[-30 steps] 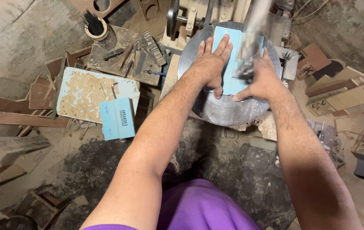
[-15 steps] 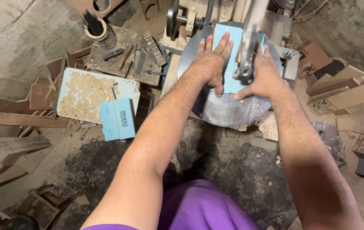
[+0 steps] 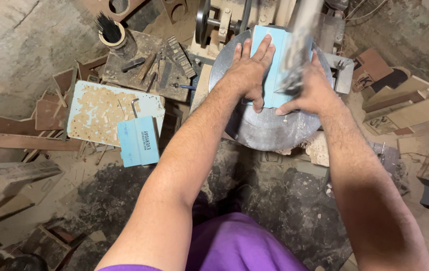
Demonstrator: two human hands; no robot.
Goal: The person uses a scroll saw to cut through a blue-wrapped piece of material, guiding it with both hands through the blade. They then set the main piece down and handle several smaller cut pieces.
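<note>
Head view: the left hand lies flat, fingers spread, on a light blue panel resting on the round metal table. The right hand presses the panel's right edge, fingers together, beside a blurred upright blade guard. Wood scraps crowd the surrounding floor.

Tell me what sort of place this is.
Probably a small woodworking shop: both hands press a light blue board on a round metal saw table, with wood offcuts and sawdust around.
</note>
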